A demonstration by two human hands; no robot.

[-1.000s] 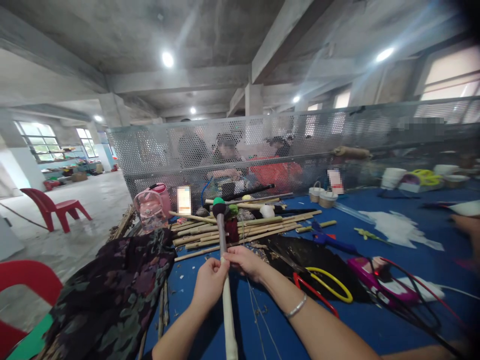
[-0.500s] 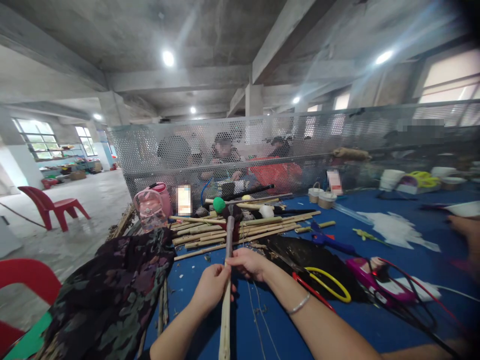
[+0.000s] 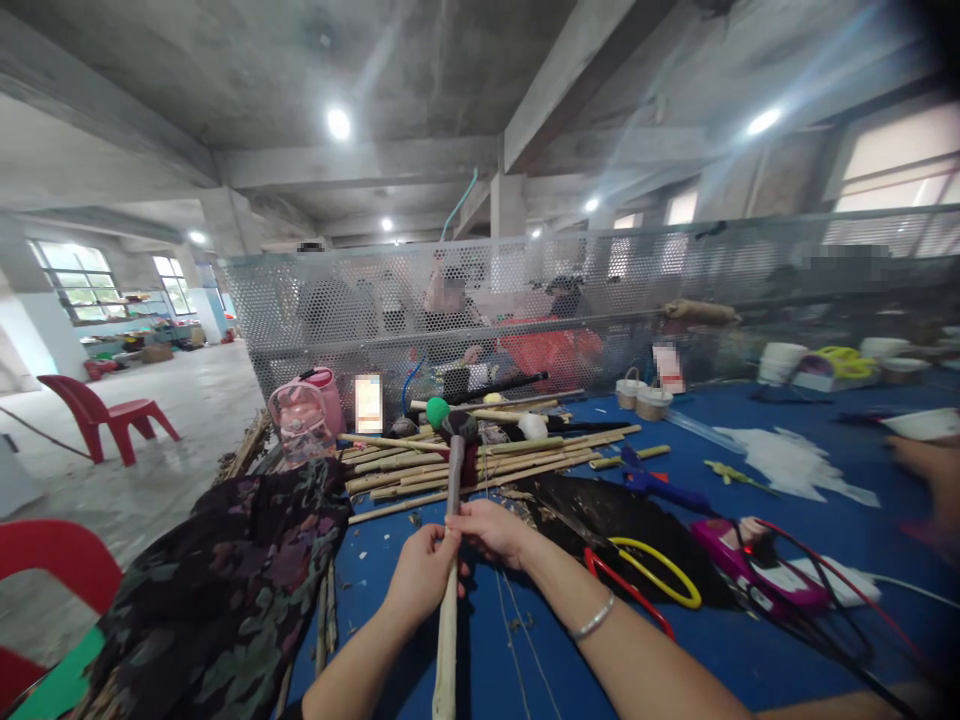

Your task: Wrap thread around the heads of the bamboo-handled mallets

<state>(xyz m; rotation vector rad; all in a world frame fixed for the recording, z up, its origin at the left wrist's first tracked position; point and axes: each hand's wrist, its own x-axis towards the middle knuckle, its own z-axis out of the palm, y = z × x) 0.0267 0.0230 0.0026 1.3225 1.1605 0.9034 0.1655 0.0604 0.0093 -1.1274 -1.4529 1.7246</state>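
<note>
A pale wooden stick (image 3: 445,650) runs away from me over the blue table, its far part covered in a grey wrap (image 3: 455,475). My left hand (image 3: 421,572) is closed around the stick just below where the grey begins. The fingers of my right hand (image 3: 491,532) pinch at the lower edge of the grey wrap; what lies between the fingertips is too small to make out. Thin pale strings (image 3: 517,625) hang down to the right of the stick. Beyond its far end are a dark bundle (image 3: 459,425) and a green ball (image 3: 437,411).
Several bamboo sticks (image 3: 420,475) lie across the table (image 3: 375,620). Yellow-and-red-handled scissors (image 3: 656,572) rest on black cloth at right, near a magenta device (image 3: 757,568) with cables. Dark floral fabric (image 3: 232,590) covers the left edge. A perforated metal screen (image 3: 630,280) stands behind; people sit beyond it.
My hands and the stick have shifted very slightly left, with the grip much the same. Behind the screen, a person has raised an arm, and a light-blue strip now shows above it.
</note>
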